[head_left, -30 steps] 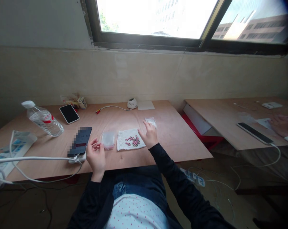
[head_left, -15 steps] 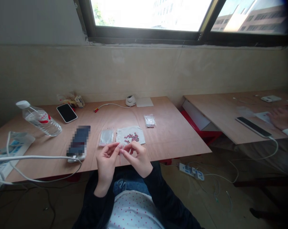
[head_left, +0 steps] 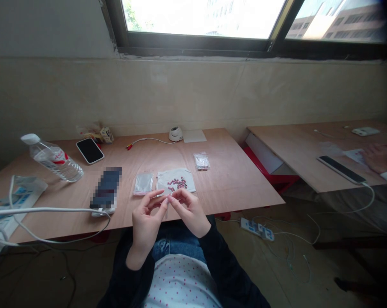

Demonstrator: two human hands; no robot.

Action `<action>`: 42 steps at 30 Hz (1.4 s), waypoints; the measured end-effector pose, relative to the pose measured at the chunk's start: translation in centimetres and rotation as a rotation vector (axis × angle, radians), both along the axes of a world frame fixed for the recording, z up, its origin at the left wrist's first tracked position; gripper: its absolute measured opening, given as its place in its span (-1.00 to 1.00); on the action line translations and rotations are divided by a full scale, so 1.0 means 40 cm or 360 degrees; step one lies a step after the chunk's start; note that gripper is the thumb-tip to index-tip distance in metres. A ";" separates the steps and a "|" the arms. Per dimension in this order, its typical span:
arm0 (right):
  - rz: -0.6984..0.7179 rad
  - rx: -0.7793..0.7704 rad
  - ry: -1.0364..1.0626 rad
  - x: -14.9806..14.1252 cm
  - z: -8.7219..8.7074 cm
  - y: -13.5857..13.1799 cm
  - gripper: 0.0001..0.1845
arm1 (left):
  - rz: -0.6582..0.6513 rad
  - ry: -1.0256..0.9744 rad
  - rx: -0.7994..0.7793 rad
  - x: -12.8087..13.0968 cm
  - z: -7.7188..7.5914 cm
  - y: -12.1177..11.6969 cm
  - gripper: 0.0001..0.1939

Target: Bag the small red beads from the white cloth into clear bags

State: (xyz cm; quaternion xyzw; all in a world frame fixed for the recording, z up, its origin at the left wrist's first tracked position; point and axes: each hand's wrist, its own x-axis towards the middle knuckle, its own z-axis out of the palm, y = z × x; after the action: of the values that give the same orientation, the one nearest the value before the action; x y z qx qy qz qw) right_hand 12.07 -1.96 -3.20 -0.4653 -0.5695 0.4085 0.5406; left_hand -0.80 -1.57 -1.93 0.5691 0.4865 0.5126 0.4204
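Note:
My left hand (head_left: 147, 218) and my right hand (head_left: 190, 212) meet in the air just above the table's front edge. Their fingertips pinch a thin pale strip (head_left: 166, 209), too small to identify. Beyond my fingers lies a white cloth (head_left: 183, 182) bearing a heap of small pink-red pieces (head_left: 177, 184). A clear plastic bag (head_left: 143, 183) lies left of the cloth, nearest my left hand. A small zip bag with something inside (head_left: 201, 161) rests beyond the cloth to the right.
On the wooden table (head_left: 238, 184) are a phone with a pixelated screen (head_left: 106, 190), a black phone (head_left: 90, 150), a water bottle (head_left: 55, 160) and a white cable (head_left: 45, 210). Another person's hand (head_left: 381, 158) rests on the table at right.
My right hand has left the small zip bag and come in to meet my left hand. Both hands now pinch the strip together near the table's front edge.

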 end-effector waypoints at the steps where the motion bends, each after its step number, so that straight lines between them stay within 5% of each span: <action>1: 0.0009 0.0008 -0.0040 0.000 0.003 -0.002 -0.80 | 0.0009 0.0056 0.0042 0.000 -0.001 -0.001 -0.71; 9: -0.0031 0.0082 -0.0284 -0.002 -0.002 -0.003 -0.85 | 0.0022 0.0496 0.0360 -0.003 -0.017 0.003 -0.73; 16: -0.0113 0.0046 -0.0336 -0.002 -0.017 0.003 -0.84 | -0.0339 0.0972 0.0430 -0.012 -0.020 0.014 -0.82; 25: -0.0166 -0.0124 -0.0842 -0.024 -0.023 -0.011 -0.77 | -0.0302 0.1311 0.0495 -0.028 -0.041 0.025 -0.83; 30: -0.0294 -0.0118 -0.1039 -0.036 -0.025 -0.014 -0.78 | -0.0082 0.1575 0.0634 -0.044 -0.047 0.040 -0.80; 34: -0.0354 -0.0142 -0.0971 -0.048 -0.031 -0.017 -0.78 | 0.0036 0.1560 0.0644 -0.058 -0.048 0.045 -0.78; 42: -0.0583 0.0000 -0.0742 -0.049 -0.036 -0.015 -0.95 | -0.0066 0.1393 0.0574 -0.038 -0.061 0.031 -0.79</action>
State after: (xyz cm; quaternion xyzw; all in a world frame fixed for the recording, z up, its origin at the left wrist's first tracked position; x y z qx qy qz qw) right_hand 10.12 -2.57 -4.63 -0.6417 -0.5848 0.1864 0.4599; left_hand -2.33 -0.35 -4.37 0.8052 0.5096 0.2925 0.0804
